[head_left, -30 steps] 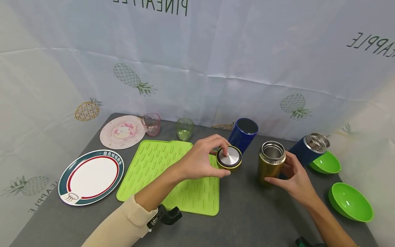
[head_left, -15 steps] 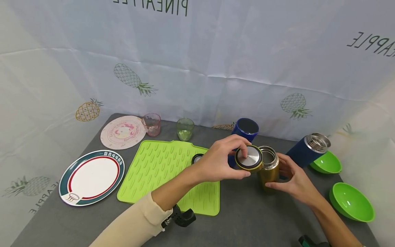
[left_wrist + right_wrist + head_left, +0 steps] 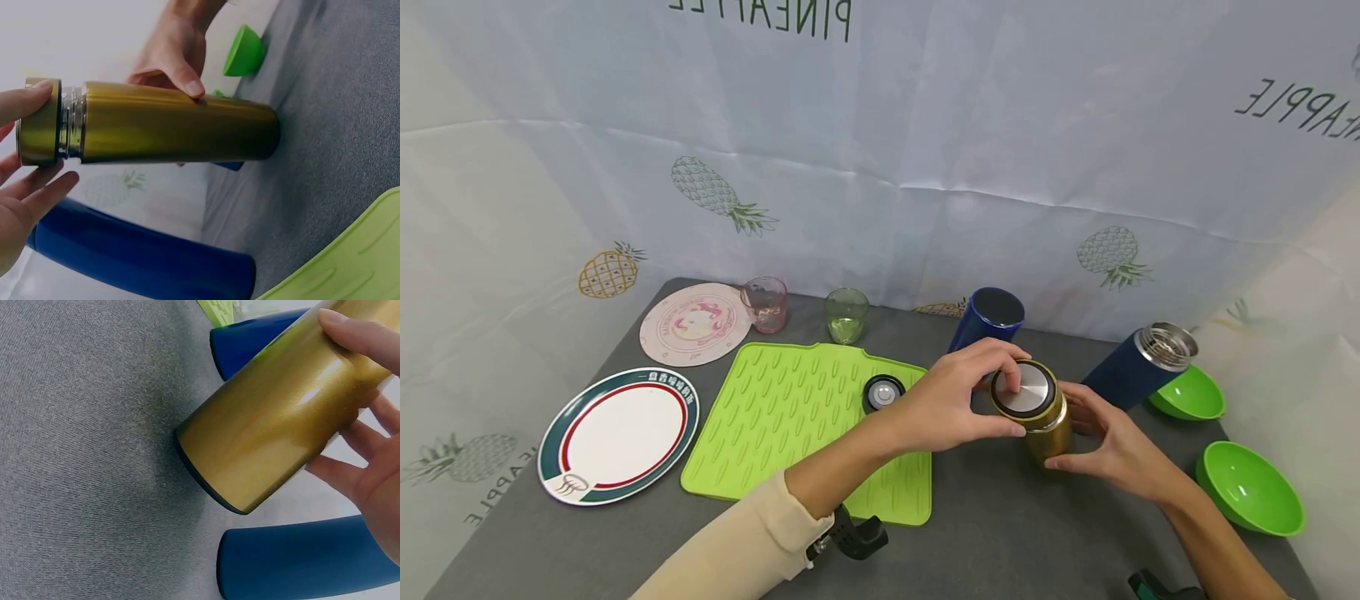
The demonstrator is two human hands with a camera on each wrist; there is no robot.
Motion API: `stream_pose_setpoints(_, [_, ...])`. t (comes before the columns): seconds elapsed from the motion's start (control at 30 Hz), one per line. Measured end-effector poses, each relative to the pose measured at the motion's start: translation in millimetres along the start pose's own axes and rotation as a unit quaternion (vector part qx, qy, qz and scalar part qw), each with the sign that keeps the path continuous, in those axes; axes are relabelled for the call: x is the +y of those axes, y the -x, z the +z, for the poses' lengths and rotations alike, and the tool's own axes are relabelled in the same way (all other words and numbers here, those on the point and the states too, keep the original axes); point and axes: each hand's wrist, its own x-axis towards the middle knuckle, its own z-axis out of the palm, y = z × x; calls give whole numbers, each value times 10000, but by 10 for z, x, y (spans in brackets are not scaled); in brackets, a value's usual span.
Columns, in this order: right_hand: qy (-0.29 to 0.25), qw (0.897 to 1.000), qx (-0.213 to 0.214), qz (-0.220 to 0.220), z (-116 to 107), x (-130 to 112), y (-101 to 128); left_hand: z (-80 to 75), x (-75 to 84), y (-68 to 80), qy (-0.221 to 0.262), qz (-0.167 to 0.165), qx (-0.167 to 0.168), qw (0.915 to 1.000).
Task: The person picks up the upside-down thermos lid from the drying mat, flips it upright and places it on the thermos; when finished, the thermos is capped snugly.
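Observation:
A gold flask (image 3: pixel 1051 433) stands on the grey table (image 3: pixel 1000 533), right of the green mat. Its gold lid (image 3: pixel 1024 390) with a silver top sits on the flask's mouth, slightly tilted. My left hand (image 3: pixel 962 404) grips the lid's rim with fingers and thumb. My right hand (image 3: pixel 1108 437) holds the flask's body from the right. In the left wrist view the lid (image 3: pixel 39 122) sits over the steel neck of the flask (image 3: pixel 175 131), which still shows between them. In the right wrist view my right hand (image 3: pixel 369 469) wraps round the flask (image 3: pixel 275 425), whose base rests on the table.
A small black cap (image 3: pixel 883 392) lies on the green mat (image 3: pixel 790 425). Behind stand a blue cup (image 3: pixel 988 321) and an open navy flask (image 3: pixel 1138 367). Two green bowls (image 3: pixel 1251 500) sit at right. A plate (image 3: pixel 617 433), a pink coaster (image 3: pixel 694 323) and two glasses (image 3: pixel 847 315) are at left.
My left hand has carried the gold lid from the mat's right edge over to the flask's mouth, uncovering the black cap. My right hand has kept hold of the flask.

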Motion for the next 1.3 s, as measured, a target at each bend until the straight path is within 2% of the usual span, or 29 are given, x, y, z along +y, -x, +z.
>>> stream_pose_setpoints(0.33, [58, 9996, -265, 123, -26, -20, -21, 77, -31, -4, 52, -96, -281, 9995])
stream_pose_setpoints(0.6, [-76, 9992, -289, 257, -19, -4, -32, 59, -76, 8, 317, -141, -325, 9989])
stream_pose_setpoints(0.9, [66, 9989, -403, 228, -6, -10, -44, 45, -103, 22, 424, -198, -275, 9985])
stream_pose_setpoints(1.1, [11, 9988, -458, 152, -15, 5, -39, 5, -90, 12, 552, -185, -509, 9970])
stream_pose_setpoints(1.17, [-32, 9987, -479, 144, -16, 7, -37, -9, -70, 13, 424, -216, -586, 9972])
stream_pose_setpoints(1.3, [-12, 9986, -514, 101, -14, 2, -33, 6, 2, 17, -525, -189, -532, 9970])
